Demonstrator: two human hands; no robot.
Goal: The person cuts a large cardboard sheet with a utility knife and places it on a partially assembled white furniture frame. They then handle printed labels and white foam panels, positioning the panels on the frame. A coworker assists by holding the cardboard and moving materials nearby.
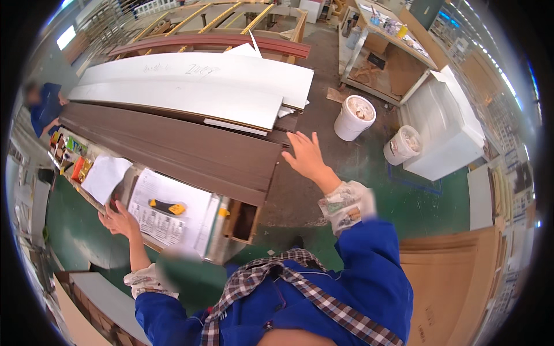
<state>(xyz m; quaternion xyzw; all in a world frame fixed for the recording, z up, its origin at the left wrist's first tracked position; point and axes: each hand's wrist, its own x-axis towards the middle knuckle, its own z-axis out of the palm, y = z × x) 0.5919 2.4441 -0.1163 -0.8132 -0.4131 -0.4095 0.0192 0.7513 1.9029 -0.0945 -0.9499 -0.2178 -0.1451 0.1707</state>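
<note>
Fingers spread, my right hand (307, 154) is at the right end of a long dark brown board (190, 147); whether it touches the board I cannot tell. My left hand (120, 221) is beside the near edge of the workbench, its fingers apart and nothing in them. Close to it lie a white sheet (107, 177) and printed papers (150, 225), with a black and yellow utility knife (167, 206) on top of the papers. Behind the brown board, long white panels (190, 86) are stacked.
Two white buckets (354, 118) (403, 145) stand on the floor to the right, by a white wrapped block (444, 130). A shelved table (392, 34) is at the far right. At the far left another person (46, 109) holds the boards' end. Cardboard sheets (450, 277) lie at lower right.
</note>
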